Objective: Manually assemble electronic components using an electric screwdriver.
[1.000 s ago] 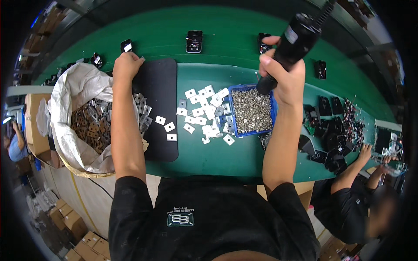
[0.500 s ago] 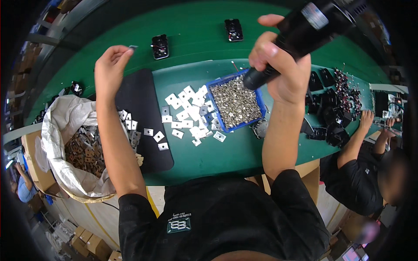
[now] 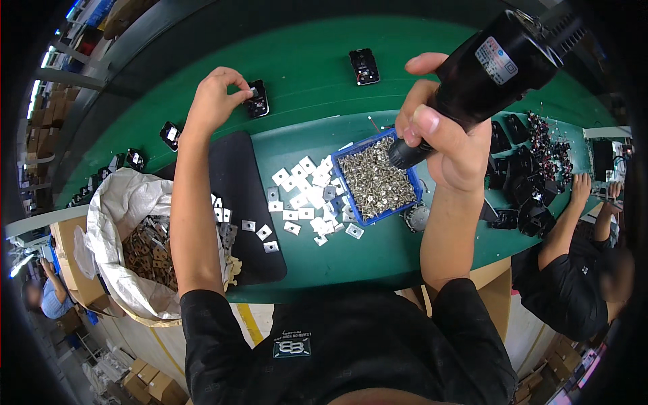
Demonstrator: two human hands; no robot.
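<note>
My left hand (image 3: 214,101) is closed in a pinch on a small metal plate (image 3: 253,92), set against a black plastic housing (image 3: 259,106) at the far side of the bench. In my right hand (image 3: 453,138) is a black electric screwdriver (image 3: 496,71), its tip pointing down and left. That tip hangs over the blue tray (image 3: 368,221) full of screws (image 3: 374,179); whether it touches the screws I cannot tell. Left of the tray lies a loose pile of silvery square plates (image 3: 306,213) with holes, a few of them on the black mat (image 3: 233,162).
A white sack (image 3: 111,263) of metal plates stands at the left. Other black housings lie at the far centre (image 3: 364,66) and left (image 3: 169,135). Black parts (image 3: 520,182) and small wired pieces (image 3: 545,145) are heaped at the right, near a co-worker's arm (image 3: 563,216).
My left hand has moved right with the small plate, reaching the black housing. The screwdriver stays over the screw tray. The whole view has shifted slightly.
</note>
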